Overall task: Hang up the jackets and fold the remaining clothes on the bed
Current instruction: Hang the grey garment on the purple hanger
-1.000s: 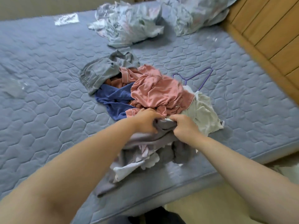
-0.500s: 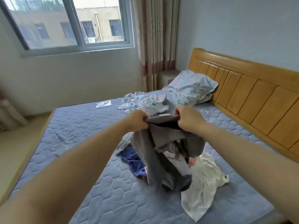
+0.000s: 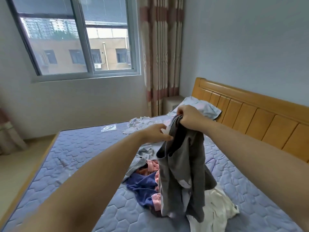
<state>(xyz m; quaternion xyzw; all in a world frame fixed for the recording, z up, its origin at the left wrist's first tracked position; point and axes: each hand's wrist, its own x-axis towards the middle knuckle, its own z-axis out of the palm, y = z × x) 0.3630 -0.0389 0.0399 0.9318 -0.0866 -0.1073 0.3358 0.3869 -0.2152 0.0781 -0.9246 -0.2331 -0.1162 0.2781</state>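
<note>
One grey garment (image 3: 184, 164) is hanging at centre frame over the pile (image 3: 145, 185) on the bed (image 3: 80, 158), the right hand (image 3: 189, 118) clutching its bunched top while the left hand (image 3: 155, 133) is touching its upper edge (pinching or merely resting, I cannot tell).

The garment (image 3: 184, 168) I hold is dark grey. On the bed (image 3: 75, 164), quilted blue in hexagons, lie a pink top (image 3: 151, 165), a navy cloth (image 3: 143, 186) and a white shirt (image 3: 217, 206). The curtain (image 3: 160, 47) is striped beige and pink.
</note>
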